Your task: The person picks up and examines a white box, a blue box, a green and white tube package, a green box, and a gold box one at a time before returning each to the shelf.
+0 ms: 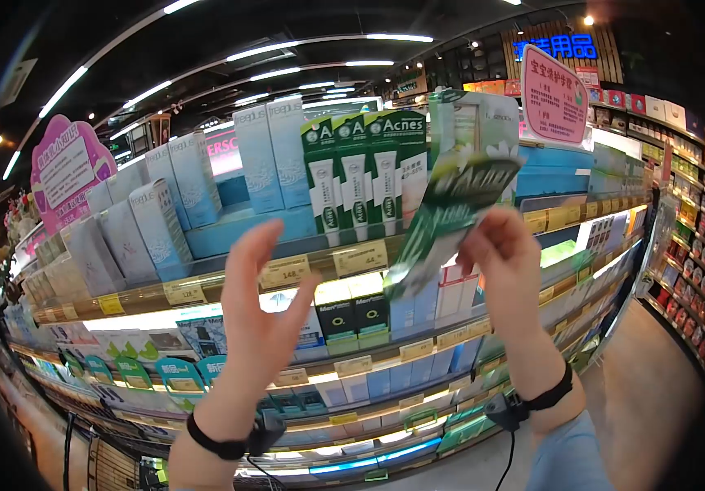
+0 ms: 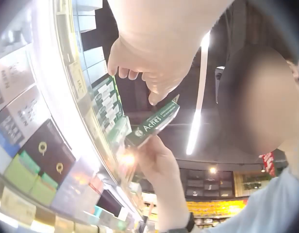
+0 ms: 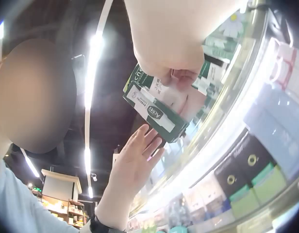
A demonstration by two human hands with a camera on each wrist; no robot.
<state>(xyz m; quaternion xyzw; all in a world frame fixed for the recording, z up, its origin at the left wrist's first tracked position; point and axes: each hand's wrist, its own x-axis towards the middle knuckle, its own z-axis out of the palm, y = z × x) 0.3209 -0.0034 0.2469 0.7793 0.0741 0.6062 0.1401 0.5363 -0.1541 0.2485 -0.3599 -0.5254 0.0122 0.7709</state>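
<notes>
My right hand [image 1: 509, 266] pinches a green-and-white Acnes box [image 1: 448, 219] by its side, holding it tilted in front of the top shelf. A pictured tube and the Acnes name show on the box [image 3: 150, 112] in the right wrist view. To the left, my left hand [image 1: 258, 315] is raised with nothing in it, its fingers extended and thumb spread. In the right wrist view its fingertips come close to the lower end of the box. Behind the hands, a row of similar Acnes boxes [image 1: 356, 176] stands upright on the top shelf.
Tall pale-blue freeplus boxes [image 1: 269, 155] stand left of the Acnes row. Price tags [image 1: 285, 272] line the shelf edge at hand height. Dark Men boxes [image 1: 352, 317] fill part of the shelf below. A pink sign [image 1: 555, 94] rises at the right, and an aisle floor [image 1: 643, 393] lies beyond.
</notes>
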